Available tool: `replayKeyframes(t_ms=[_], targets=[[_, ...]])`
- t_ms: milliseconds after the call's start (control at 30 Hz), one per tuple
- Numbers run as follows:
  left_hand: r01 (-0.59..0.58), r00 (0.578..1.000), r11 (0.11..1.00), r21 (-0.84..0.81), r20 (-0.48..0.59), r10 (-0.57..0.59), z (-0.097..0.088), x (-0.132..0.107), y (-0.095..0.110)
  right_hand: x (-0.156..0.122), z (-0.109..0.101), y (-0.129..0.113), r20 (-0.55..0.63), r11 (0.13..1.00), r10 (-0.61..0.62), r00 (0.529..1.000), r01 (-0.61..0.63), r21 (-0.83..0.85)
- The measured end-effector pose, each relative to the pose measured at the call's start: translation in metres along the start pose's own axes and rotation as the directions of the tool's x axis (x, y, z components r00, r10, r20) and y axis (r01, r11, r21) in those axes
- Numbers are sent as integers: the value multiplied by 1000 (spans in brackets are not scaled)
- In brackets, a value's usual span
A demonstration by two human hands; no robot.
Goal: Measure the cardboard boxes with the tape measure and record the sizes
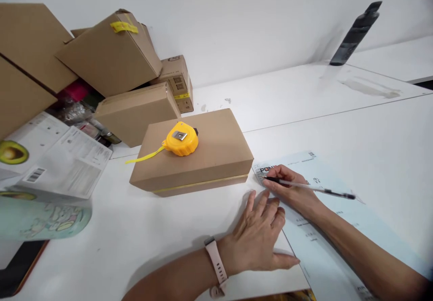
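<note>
Between the thumb and fingers of my right hand [291,186] is a pen [314,188] with a black grip and clear barrel. Its tip points at the upper left corner of a pale blue printed sheet [358,229]. My left hand [259,238], with a pink watch band on the wrist, lies flat with fingers spread, its thumb over the sheet's left edge. Just beyond it sits a closed brown cardboard box [216,143] with yellow tape along its side. On that box rests a yellow tape measure [182,139], its strap trailing left.
Several cardboard boxes [111,57] are stacked at the back left against the wall. At left stand a white avocado-print carton [64,165] and a mint-green cylinder [50,217], with a dark-edged object [23,265] below. A black bottle [355,34] stands at the back right.
</note>
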State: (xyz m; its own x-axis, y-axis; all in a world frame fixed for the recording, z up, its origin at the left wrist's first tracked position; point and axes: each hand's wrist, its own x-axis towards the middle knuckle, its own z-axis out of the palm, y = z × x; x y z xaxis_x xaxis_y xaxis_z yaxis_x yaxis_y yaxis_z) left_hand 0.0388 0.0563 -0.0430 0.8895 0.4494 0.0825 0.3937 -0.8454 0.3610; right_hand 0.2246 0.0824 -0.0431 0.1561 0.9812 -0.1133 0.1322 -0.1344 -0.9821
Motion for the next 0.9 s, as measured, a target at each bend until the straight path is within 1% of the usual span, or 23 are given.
replayKeyframes(t_ms=[67,133,233,333,533,700,900], targets=[[3,1000,1000,-4,2,-3,-2,1,0,0,0,2,6,1000,-4,1000,4,3],[2,1000,1000,3,3,-2,-3,1,0,-2,2,3,-35,999,-23,999,22,-30],[-1,1000,1000,4,2,1,0,2,0,-6,4,3,-103,989,-69,992,55,-134],[3,1000,1000,-10,-6,-3,3,2,-2,-9,5,2,-81,977,-88,993,70,-203],[4,1000,1000,-20,-19,-4,1,5,-2,-8,3,4,-48,958,-135,990,118,-263],[-2,1000,1000,-6,-19,1,1,5,-2,-7,2,8,-20,949,-136,991,124,-288],[-9,1000,1000,24,-16,9,0,5,-2,-7,2,8,-27,938,-144,989,128,-323]])
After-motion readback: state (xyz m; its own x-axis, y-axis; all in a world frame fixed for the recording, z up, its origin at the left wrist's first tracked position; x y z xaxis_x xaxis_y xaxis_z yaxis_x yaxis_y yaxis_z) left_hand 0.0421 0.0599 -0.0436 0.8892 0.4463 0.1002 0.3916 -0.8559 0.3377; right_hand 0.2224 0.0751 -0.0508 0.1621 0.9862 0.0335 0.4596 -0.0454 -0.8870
